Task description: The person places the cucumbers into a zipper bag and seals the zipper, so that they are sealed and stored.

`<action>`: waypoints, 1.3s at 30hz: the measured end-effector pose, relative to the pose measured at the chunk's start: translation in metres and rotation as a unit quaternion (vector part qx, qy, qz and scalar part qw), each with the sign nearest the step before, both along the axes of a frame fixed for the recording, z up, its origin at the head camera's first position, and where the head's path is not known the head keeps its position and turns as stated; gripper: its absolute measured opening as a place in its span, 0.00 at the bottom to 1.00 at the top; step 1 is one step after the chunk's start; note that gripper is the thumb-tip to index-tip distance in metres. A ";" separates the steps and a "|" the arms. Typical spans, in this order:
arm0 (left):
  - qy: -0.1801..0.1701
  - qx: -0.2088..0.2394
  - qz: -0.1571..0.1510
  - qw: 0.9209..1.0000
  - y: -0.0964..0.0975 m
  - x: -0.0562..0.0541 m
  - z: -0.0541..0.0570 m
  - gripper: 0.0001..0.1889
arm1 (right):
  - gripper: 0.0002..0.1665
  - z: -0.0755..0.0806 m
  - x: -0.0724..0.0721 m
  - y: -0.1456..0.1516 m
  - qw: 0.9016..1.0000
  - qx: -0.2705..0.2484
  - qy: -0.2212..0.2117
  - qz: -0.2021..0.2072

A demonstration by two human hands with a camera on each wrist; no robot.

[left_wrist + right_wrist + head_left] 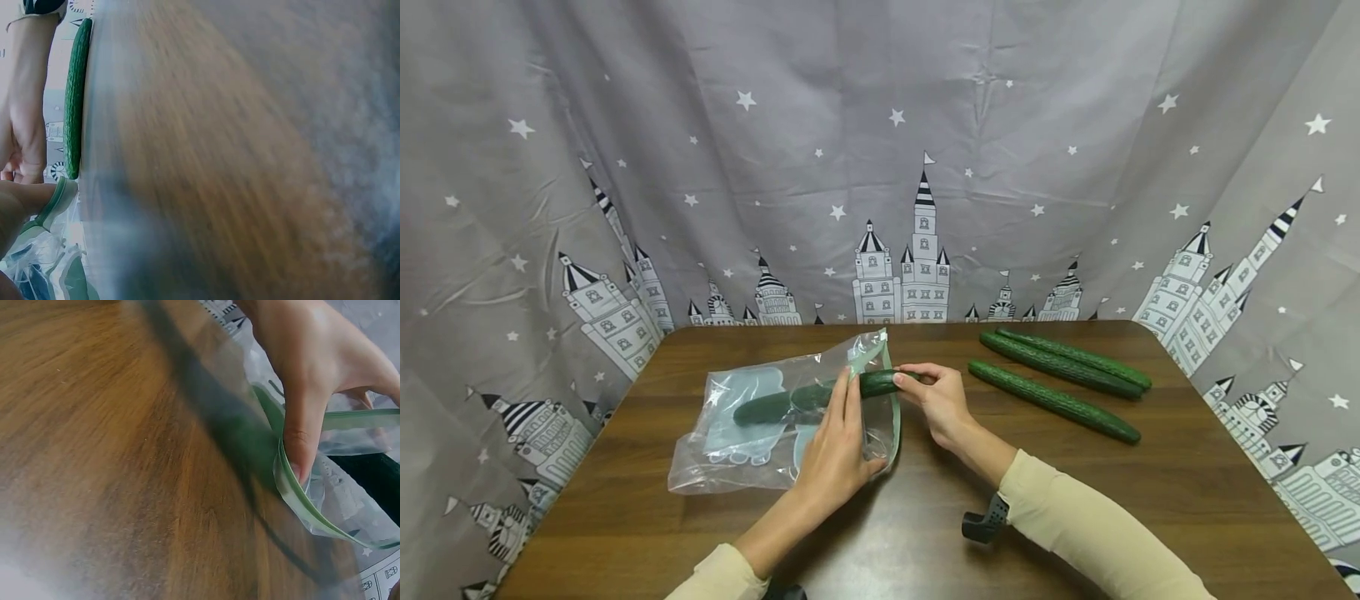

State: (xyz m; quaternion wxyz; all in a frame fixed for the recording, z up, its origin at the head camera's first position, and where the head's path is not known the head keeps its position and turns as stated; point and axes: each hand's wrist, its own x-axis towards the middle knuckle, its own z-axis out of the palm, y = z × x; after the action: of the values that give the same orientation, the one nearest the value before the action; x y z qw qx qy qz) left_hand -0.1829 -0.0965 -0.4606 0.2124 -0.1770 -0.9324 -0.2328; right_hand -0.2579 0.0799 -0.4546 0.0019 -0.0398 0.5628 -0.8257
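head view: the right hand [938, 402] pinches one end of a cucumber [876, 383], mostly inside a green-rimmed zip bag [752, 450]; the left hand [837, 450] rests straight fingers on it. insertion seems in hand, likely calling for a gentle inward push.

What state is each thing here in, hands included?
Plastic bag: mouth open, lying on the table.
Bagged cucumber: whole, mostly inside the bag.
Nearer loose cucumber: lying outside the bag, apart from the others.
Back two cucumbers: lying side by side.
Left hand: fingers straight, on the bag.
Right hand: pinching the bagged cucumber's end.
Curtain: hanging, creased.
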 end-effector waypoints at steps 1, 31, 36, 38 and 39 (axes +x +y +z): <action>0.000 -0.002 0.000 1.000 0.000 0.000 0.000 0.76 | 0.16 0.000 -0.001 -0.001 1.000 0.006 0.005 0.002; 0.010 -0.023 -0.018 1.000 -0.006 0.005 -0.007 0.76 | 0.19 -0.020 -0.008 -0.009 0.854 0.446 0.253 0.088; -0.004 -0.020 -0.012 1.000 -0.006 0.006 -0.005 0.77 | 0.17 -0.017 -0.005 -0.007 0.844 0.445 0.284 0.100; -0.009 -0.016 -0.010 1.000 -0.006 0.006 -0.005 0.77 | 0.17 -0.013 -0.006 -0.003 0.846 0.434 0.289 0.108; -0.012 -0.014 -0.009 1.000 -0.006 0.006 -0.005 0.77 | 0.17 -0.011 -0.006 0.001 0.848 0.428 0.291 0.113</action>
State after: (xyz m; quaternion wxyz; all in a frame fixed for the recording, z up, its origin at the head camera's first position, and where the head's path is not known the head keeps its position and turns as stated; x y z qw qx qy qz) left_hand -0.1772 -0.1024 -0.4653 0.1967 -0.1855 -0.9364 -0.2238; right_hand -0.2644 0.0806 -0.4655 -0.0521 -0.3371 0.8269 -0.4471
